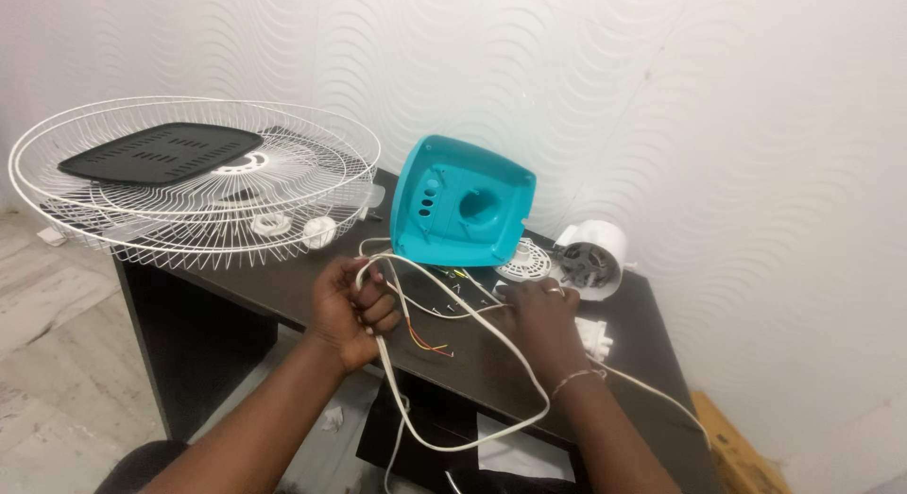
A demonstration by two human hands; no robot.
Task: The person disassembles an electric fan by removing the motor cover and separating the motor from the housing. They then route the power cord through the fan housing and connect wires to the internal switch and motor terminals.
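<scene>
Looping low off the front edge of the dark wooden table (283,281), the white sheathed power cord (472,442) hangs nearest the viewer and climbs back into the left hand (354,310). That hand is closed in a firm fist around the cord, just where thin red and yellow wire ends (430,346) fan out from the sheath. The right hand (543,315) lies farther along the tabletop with its fingers curled down among the loose wires; whether it actually pinches one is hard to tell from this angle.

Handling this well probably means keeping the fist close to the stripped end so the thin conductors are not strained, and letting the slack loop hang free rather than twist.

Counted: one turquoise plastic fan housing (463,203) standing tilted behind the hands, one round white vented disc (525,263), one white-cased fan motor (590,258), two white wire fan guards (194,187) nested at the left with one flat black slotted panel (161,152) lying on them, and two small white round caps (295,228).
</scene>
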